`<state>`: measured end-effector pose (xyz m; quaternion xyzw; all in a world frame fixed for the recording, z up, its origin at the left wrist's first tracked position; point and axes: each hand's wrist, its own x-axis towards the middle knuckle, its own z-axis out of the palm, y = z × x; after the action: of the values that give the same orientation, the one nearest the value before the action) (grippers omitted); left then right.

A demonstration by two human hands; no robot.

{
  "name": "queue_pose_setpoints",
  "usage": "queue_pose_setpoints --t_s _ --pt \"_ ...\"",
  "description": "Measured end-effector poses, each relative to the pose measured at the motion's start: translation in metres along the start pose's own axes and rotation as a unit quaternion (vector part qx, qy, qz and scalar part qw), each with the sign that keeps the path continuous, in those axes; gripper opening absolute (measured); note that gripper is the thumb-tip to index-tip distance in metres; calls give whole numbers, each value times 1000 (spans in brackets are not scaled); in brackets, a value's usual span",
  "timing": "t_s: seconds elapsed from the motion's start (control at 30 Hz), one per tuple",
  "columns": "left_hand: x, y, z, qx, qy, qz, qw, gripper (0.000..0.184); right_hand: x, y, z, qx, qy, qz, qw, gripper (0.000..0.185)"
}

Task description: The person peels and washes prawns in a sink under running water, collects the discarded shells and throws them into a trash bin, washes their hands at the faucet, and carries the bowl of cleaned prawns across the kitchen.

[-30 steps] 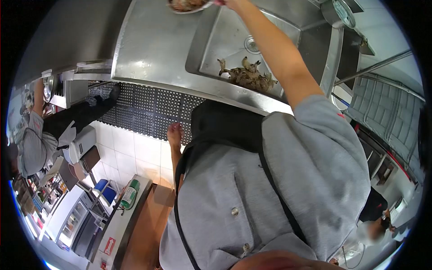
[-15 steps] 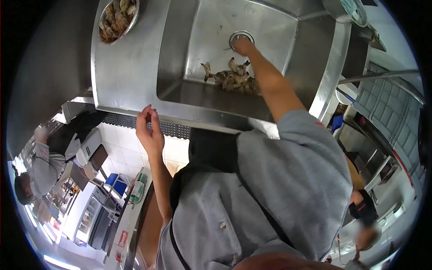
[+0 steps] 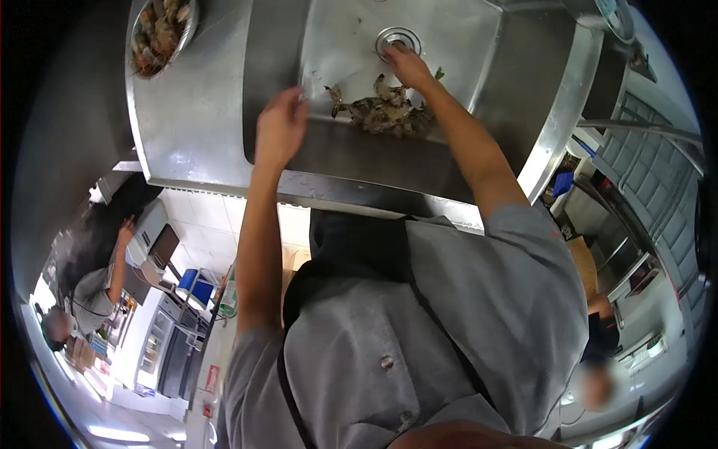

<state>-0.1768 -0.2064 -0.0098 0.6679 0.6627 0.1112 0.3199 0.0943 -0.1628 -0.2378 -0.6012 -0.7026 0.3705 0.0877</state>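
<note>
My right hand reaches down into the steel sink, its fingers drawn together at the drain. Whatever it may pinch there is hidden. Just below it, a heap of raw shrimp lies on the sink floor. A small green scrap shows beside my right wrist. My left hand hangs over the left side of the basin, apart from the shrimp. Its fingers are smeared by motion, and I see nothing held in them.
A metal bowl of shrimp or shrimp heads stands on the steel drainboard at the left. A greenish container sits at the upper right. One person is behind at the left, another at the right.
My left hand has risen from outside the counter's front edge to above the basin. My right hand stays at the drain, showing more of itself. The green scrap has come into sight.
</note>
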Motion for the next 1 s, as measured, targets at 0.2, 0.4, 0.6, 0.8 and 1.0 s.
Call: queue_pose_setpoints --t_s 0.2,0.4,0.6,0.8,1.0 --pt "98 -61 123 93 -365 -188 907 58 -32 -4 21 -42 -141 -62 987 33" --pt "74 -107 225 -5 -142 -386 911 80 -28 36 -11 -128 47 97 986 38" --pt "61 -48 210 -5 -162 -310 937 72 -21 -12 -2 -141 -82 -267 950 42" --pt "45 -40 229 18 -219 -180 959 68 -56 5 10 -181 -135 -222 949 39" --pt "26 -13 192 5 -376 -157 913 82 -105 16 34 -120 -130 -100 979 41"
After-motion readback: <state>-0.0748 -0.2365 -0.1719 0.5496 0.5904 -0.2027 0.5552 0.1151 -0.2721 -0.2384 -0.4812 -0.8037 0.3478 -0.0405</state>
